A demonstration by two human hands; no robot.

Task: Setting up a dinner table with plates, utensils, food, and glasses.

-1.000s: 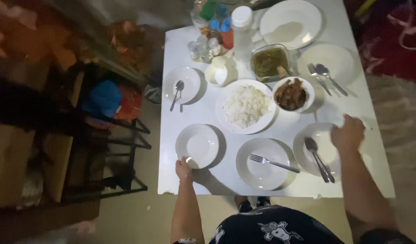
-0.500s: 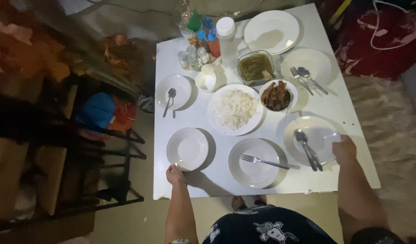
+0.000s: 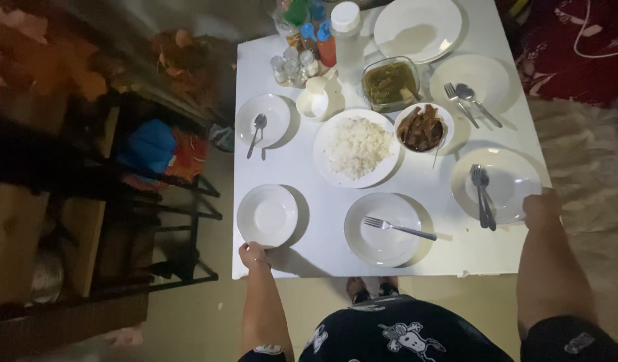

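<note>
On the white table stand six empty white plates, one plate of rice, one bowl of dark meat and one glass dish of green stew. Three forks and three spoons lie on the plates. One tall white-capped bottle, one small white pitcher and a cluster of small bottles and shakers, too crowded to count, complete it.

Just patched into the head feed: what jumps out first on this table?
A white table laid for a meal: a plate of rice sits mid-table, with a bowl of brown food and a glass dish of green food beyond it. The left hand grips the near left corner, and the right hand holds the right edge.
</note>
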